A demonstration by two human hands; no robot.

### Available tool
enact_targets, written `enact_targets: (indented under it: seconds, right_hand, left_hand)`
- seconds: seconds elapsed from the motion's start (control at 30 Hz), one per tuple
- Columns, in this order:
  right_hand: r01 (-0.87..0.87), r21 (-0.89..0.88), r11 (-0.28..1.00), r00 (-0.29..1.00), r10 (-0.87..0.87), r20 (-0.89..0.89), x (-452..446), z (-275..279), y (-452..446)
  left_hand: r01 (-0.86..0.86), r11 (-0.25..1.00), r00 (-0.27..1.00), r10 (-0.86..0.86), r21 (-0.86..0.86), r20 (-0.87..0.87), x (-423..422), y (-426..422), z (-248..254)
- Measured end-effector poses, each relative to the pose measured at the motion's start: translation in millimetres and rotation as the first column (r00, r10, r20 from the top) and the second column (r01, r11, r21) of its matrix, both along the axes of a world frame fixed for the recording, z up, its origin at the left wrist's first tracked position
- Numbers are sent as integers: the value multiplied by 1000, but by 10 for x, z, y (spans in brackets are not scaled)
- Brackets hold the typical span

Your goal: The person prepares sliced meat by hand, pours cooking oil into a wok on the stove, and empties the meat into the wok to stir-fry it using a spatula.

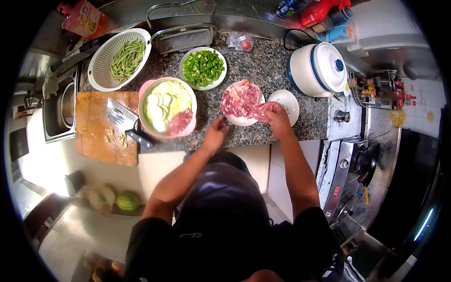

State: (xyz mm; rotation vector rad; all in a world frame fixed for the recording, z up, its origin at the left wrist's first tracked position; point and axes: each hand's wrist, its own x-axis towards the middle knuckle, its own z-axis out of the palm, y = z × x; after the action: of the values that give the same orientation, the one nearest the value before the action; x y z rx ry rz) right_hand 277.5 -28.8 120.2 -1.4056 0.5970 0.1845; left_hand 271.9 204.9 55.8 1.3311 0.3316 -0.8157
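Pieces of raw sliced meat are heaped on a white plate on the granite counter. My right hand pinches some of the meat at the plate's right side, over the edge of a small white dish. At the plate's lower left, my left hand hovers near the counter edge with its fingers curled; what they hold, if anything, is too small to tell. A pink-rimmed bowl left of it has pale green slices and some meat. Behind stands a plate of chopped green peppers.
A cleaver lies on a wooden cutting board at the left, its handle over the right side. Green beans fill a white colander. A white cooker and a gas stove are at the right.
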Motion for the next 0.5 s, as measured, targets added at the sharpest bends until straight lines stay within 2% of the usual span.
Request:
enact_targets:
  seconds: [0.07, 0.1, 0.17, 0.2, 0.3, 0.37, 0.4, 0.43, 0.47, 0.5]
  right_hand:
    - [19, 234, 972, 1000, -22, 12, 51, 272, 35]
    - [17, 231, 973, 1000, -21, 14, 74, 369, 55]
    - [88, 250, 964, 996, -91, 4, 115, 535, 99]
    - [85, 248, 965, 996, -89, 6, 124, 613, 111]
    - [-7, 193, 981, 1000, 8, -5, 110, 821, 165]
    - [-205, -87, 975, 977, 199, -74, 109, 906, 324]
    - [-347, -372, 861, 938, 323, -127, 113, 966, 425]
    - [-360, -367, 858, 933, 344, -110, 82, 993, 519]
    - [-365, -620, 694, 900, 433, -45, 48, 1000, 642]
    - [-300, -820, 488, 849, 529, 4, 48, 994, 781]
  left_hand:
    - [-28, 999, 1000, 28, -31, 5, -10, 18, 58]
    - [-30, 999, 1000, 30, -35, 6, 1, 27, 146]
    - [-3, 973, 997, -15, -231, -80, 53, 35, 411]
    - [-5, 972, 997, -14, -234, -78, 88, 3, 491]
    - [-127, 868, 958, -17, -480, -285, 261, -191, 848]
    - [-212, 738, 933, -43, -640, -358, 415, -316, 1008]
    - [-301, 628, 903, -55, -718, -427, 449, -380, 1062]
    - [-304, 630, 909, -31, -715, -415, 445, -485, 1042]
    - [-390, 537, 879, -23, -748, -476, 415, -562, 962]
    - [-471, 438, 847, -17, -765, -531, 421, -549, 916]
